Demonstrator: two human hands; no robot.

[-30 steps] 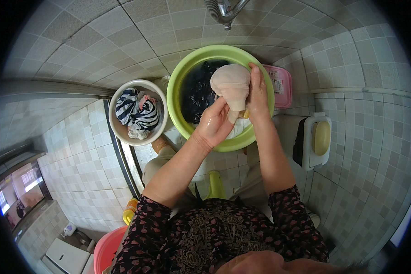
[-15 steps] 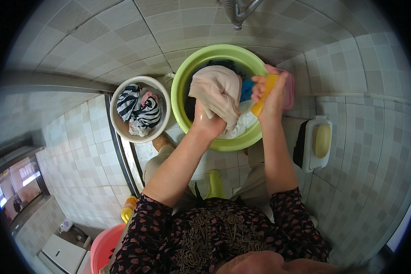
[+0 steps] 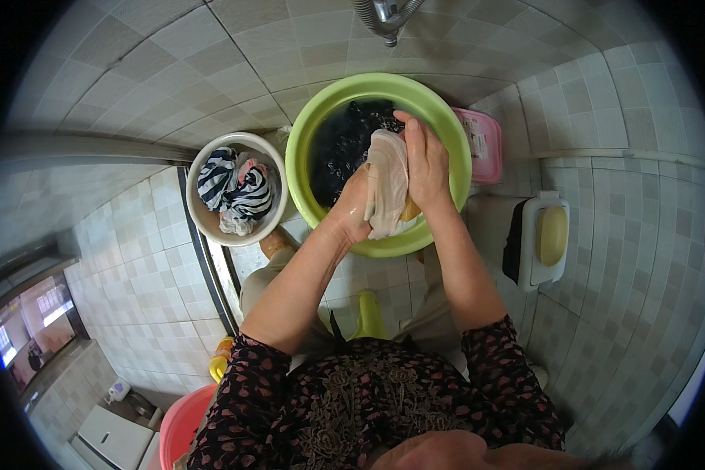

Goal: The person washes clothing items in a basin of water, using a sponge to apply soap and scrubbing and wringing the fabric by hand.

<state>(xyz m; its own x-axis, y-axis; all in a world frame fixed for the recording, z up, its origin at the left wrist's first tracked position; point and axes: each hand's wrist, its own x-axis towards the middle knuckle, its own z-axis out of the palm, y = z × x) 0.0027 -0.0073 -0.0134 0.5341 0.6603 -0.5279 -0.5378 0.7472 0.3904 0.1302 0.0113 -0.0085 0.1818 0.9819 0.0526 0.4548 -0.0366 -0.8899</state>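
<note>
Over the light green basin (image 3: 299, 168), my left hand (image 3: 350, 207) is closed on a pale pink cloth garment (image 3: 388, 180). My right hand (image 3: 428, 164) presses against the garment's other side, its fingers fairly straight. Under that palm shows one end of a yellow soap bar (image 3: 410, 208); the rest is hidden by the hand and cloth. Dark clothes (image 3: 351, 141) lie in water in the basin below.
A whitish basin (image 3: 195, 211) with black-and-white striped clothes (image 3: 251, 192) stands at the left. Right of the green basin is a pink plastic container (image 3: 487, 149). A grey hose (image 3: 384, 23) hangs at the wall; a pink-red tub (image 3: 182, 419) is at lower left.
My right hand has moved left with the soap and now lies against the garment. The garment is gathered narrower between both hands, uncovering more of the dark clothes.
</note>
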